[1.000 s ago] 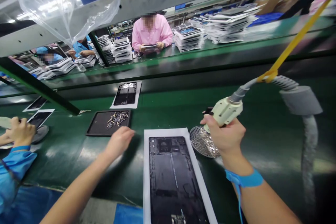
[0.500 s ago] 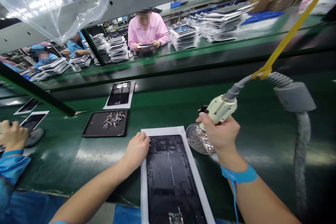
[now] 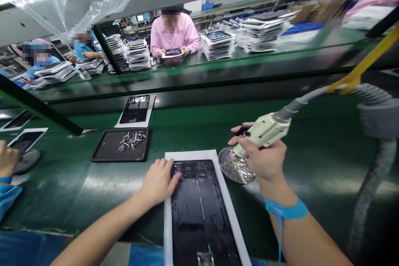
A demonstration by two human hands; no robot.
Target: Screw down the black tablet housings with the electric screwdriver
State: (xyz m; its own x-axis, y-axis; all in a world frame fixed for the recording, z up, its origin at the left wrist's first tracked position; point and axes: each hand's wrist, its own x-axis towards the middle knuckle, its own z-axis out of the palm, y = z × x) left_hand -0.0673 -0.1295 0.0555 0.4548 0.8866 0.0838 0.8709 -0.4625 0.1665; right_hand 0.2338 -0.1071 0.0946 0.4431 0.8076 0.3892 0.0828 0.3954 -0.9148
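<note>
A black tablet back panel [image 3: 199,208] lies on a white sheet [image 3: 232,212] on the green belt in front of me. My left hand [image 3: 158,181] rests flat on the panel's upper left corner, fingers spread. My right hand [image 3: 260,156] grips a cream electric screwdriver [image 3: 264,131], held tilted above a round perforated metal screw dish [image 3: 234,168] just right of the sheet. A grey hose [image 3: 311,99] runs from the tool's rear, hung on a yellow strap [image 3: 361,72]. A blue strap [image 3: 285,212] circles my right wrist.
A black tray [image 3: 107,151] with several loose screws sits to the left. Another panel on a white sheet [image 3: 135,110] lies farther back. A co-worker's hand [image 3: 6,160] in a blue sleeve works at the left edge. Across the line, people sit by stacks of panels [image 3: 218,43].
My left hand moved right from beside the black tray onto the panel's upper left corner. My right hand tilted the screwdriver flatter over the dish.
</note>
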